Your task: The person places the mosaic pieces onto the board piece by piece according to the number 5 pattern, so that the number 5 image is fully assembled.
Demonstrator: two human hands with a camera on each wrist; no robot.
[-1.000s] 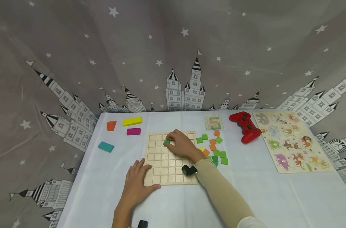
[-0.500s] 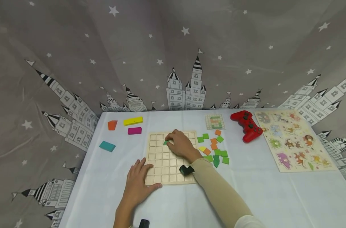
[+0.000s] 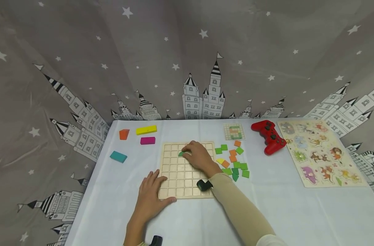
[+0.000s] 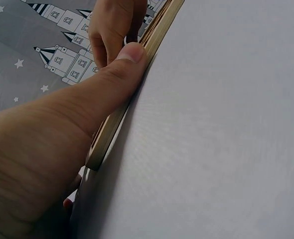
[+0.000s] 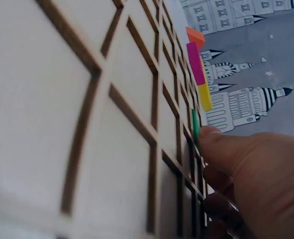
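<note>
While both hands sit on the grid board (image 3: 181, 177):
right hand (image 3: 199, 157): fingers pinching green tile (image 3: 181, 154), frame centre
left hand (image 3: 150, 200): fingers spread flat, board's lower-left corner

Head looks down; wrists skim grid board (image 3: 187, 171)

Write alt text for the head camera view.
A person's right hand pinches a green tile on a wooden grid board while the left hand steadies its near left corner. Loose tiles, a red game controller and an animal puzzle lie to the right.
</note>
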